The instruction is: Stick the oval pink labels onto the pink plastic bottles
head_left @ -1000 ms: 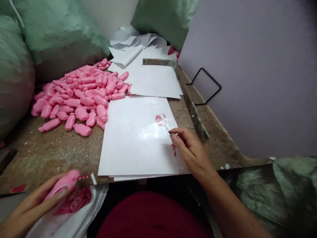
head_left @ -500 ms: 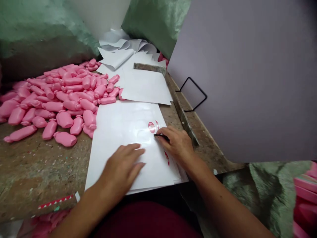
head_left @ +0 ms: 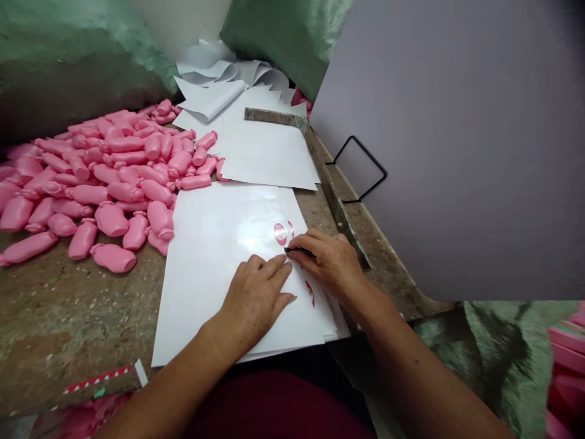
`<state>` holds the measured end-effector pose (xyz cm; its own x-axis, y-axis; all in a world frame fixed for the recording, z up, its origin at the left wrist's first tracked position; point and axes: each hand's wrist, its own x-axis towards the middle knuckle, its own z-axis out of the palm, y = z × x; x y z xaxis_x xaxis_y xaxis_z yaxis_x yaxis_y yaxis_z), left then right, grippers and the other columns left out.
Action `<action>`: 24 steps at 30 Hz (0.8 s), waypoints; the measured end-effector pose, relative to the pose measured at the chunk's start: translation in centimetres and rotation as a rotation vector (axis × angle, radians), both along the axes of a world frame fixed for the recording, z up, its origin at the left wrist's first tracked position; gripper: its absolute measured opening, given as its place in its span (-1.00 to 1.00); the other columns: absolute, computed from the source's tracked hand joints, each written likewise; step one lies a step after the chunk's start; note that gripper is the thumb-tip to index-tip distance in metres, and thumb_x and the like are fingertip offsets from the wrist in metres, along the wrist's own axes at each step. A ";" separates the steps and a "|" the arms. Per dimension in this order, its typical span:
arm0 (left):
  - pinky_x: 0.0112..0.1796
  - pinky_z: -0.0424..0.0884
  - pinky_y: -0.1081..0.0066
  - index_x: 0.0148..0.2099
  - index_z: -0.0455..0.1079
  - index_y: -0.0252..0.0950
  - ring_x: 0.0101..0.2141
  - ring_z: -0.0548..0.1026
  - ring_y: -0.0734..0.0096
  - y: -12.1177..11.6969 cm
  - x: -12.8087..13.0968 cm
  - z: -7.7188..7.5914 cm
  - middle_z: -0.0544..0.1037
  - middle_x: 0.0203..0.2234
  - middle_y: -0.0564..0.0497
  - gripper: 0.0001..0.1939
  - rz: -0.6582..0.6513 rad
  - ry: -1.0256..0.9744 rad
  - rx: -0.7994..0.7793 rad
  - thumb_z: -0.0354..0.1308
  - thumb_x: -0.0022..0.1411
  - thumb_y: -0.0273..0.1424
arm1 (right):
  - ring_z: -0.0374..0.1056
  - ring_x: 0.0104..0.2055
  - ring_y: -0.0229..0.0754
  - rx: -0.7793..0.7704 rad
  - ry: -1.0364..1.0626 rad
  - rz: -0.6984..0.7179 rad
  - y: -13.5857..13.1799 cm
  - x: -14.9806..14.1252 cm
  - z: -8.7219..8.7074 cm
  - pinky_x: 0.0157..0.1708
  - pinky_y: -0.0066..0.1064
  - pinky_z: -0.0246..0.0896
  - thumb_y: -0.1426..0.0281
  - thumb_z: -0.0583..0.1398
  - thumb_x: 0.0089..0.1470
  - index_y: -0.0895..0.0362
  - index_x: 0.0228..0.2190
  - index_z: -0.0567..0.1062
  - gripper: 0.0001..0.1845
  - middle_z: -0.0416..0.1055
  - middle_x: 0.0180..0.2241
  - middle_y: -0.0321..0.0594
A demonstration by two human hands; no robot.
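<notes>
My right hand (head_left: 331,259) is closed around a slim black pointed tool (head_left: 300,250), its tip touching or just above the top white sticker sheet (head_left: 210,274). I cannot make out the tool's exact kind. My left hand (head_left: 256,299) lies over the same sheet, fingers stretched forward and thumb apart, with its fingertips close to the tool's tip. A red oval sticker (head_left: 280,234) shows just beyond the tip, with part of another beside it. Below my right hand, a further red sticker (head_left: 310,294) shows near the sheet's right side.
Many pink plastic bottles (head_left: 112,219) are heaped on the worn table (head_left: 68,311) to the left. More white sheets (head_left: 269,152) and curled backing paper (head_left: 210,97) lie farther back. A metal edge strip (head_left: 340,213), a black wire loop (head_left: 365,171) and a large grey panel (head_left: 448,152) stand right.
My left hand has moved right and forward, bringing its fingertips beside the black tool's tip. My right hand stays nearly in place with the tool. The view has shifted slightly.
</notes>
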<state>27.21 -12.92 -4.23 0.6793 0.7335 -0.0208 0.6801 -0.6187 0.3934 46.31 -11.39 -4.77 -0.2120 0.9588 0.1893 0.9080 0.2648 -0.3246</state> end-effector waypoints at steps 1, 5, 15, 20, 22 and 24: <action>-0.09 0.34 0.07 0.23 0.31 -0.31 -0.12 0.37 0.06 0.0 0.0 0.0 0.41 0.21 -0.17 -0.53 0.001 -0.004 -0.011 0.12 0.34 -0.26 | 0.41 -0.29 -0.15 -0.012 0.012 0.009 0.1 0.1 0.0 -0.32 -0.31 -0.04 0.39 0.22 0.21 0.03 -0.26 0.59 -0.88 0.53 -0.30 -0.24; -0.12 0.35 0.05 0.22 0.33 -0.30 -0.12 0.38 0.04 0.1 0.0 0.2 0.41 0.20 -0.20 -0.55 -0.001 -0.036 -0.036 0.09 0.35 -0.25 | 0.43 -0.25 -0.14 -0.053 0.083 0.036 0.3 0.4 0.1 -0.27 -0.31 0.03 0.39 0.22 0.20 0.04 -0.26 0.59 -0.89 0.54 -0.30 -0.24; -0.12 0.35 0.07 0.25 0.29 -0.31 -0.09 0.38 0.03 0.2 0.1 0.4 0.38 0.24 -0.16 -0.51 -0.007 0.034 -0.040 0.11 0.35 -0.26 | 0.44 -0.27 -0.17 -0.128 0.138 0.069 1.0 0.8 0.6 -0.27 -0.35 0.11 0.41 0.25 0.17 0.03 -0.28 0.60 -0.90 0.55 -0.28 -0.24; -0.12 0.35 0.06 0.24 0.32 -0.33 -0.09 0.39 0.02 0.1 0.2 0.6 0.39 0.23 -0.18 -0.53 0.004 0.040 -0.060 0.12 0.34 -0.28 | 0.45 -0.24 -0.16 -0.133 0.184 0.086 1.2 0.8 0.2 -0.23 -0.34 0.16 0.44 0.25 0.17 0.05 -0.24 0.60 -0.87 0.56 -0.25 -0.22; -0.12 0.35 0.05 0.23 0.32 -0.32 -0.10 0.39 0.02 0.2 0.2 0.7 0.40 0.23 -0.17 -0.53 0.003 0.034 -0.059 0.12 0.34 -0.27 | 0.46 -0.20 -0.14 -0.123 0.192 0.081 1.0 0.5 0.0 -0.19 -0.32 0.18 0.45 0.25 0.18 0.06 -0.22 0.59 -0.86 0.56 -0.23 -0.21; -0.11 0.34 0.05 0.24 0.32 -0.32 -0.10 0.39 0.02 0.2 0.1 0.6 0.39 0.23 -0.16 -0.53 -0.001 0.039 -0.057 0.10 0.35 -0.25 | 0.46 -0.15 -0.10 -0.117 0.174 0.066 0.8 0.2 -0.1 -0.16 -0.28 0.18 0.44 0.23 0.21 0.04 -0.18 0.59 -0.83 0.55 -0.20 -0.19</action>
<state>27.34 -12.75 -3.63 0.6777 0.7299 -0.0890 0.6952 -0.5966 0.4009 46.54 -10.56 -4.92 -0.2491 0.9614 0.1165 0.8172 0.2732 -0.5074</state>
